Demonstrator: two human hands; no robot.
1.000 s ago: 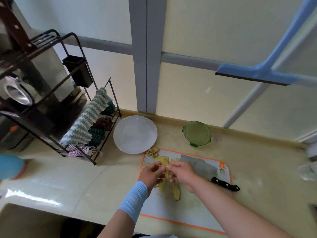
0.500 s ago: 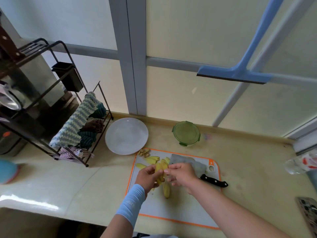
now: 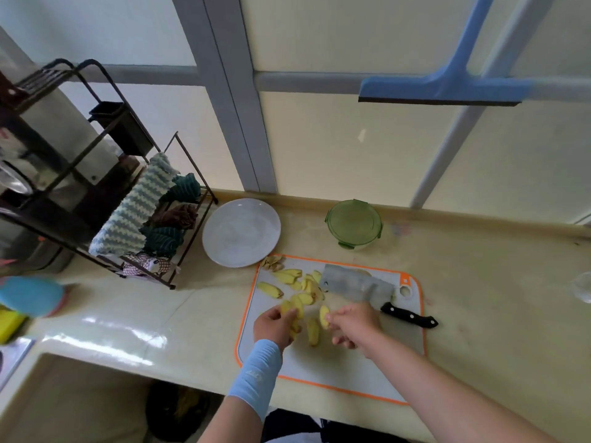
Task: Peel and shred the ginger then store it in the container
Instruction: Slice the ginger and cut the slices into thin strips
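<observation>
Several yellow ginger slices (image 3: 289,276) lie scattered on a white cutting board (image 3: 335,366) with an orange rim. My left hand (image 3: 275,324) grips a small stack of ginger slices (image 3: 292,310) over the board. My right hand (image 3: 353,324) pinches a single ginger slice (image 3: 323,315) just to the right of the stack. A cleaver (image 3: 358,287) with a black handle lies flat across the board's far right corner. Brown ginger peels (image 3: 271,262) sit at the board's far left corner. The green lidded container (image 3: 353,223) stands shut beyond the board.
A white plate (image 3: 241,231) lies left of the container. A black wire rack (image 3: 105,199) with cloths stands at the left. A blue squeegee (image 3: 447,87) hangs on the window. A clear glass (image 3: 582,287) sits at the right edge, a sink (image 3: 64,394) at bottom left.
My two hands were together over one stack of slices; now they have drawn apart, the right one carrying a single slice. The view has shifted, so everything sits further left.
</observation>
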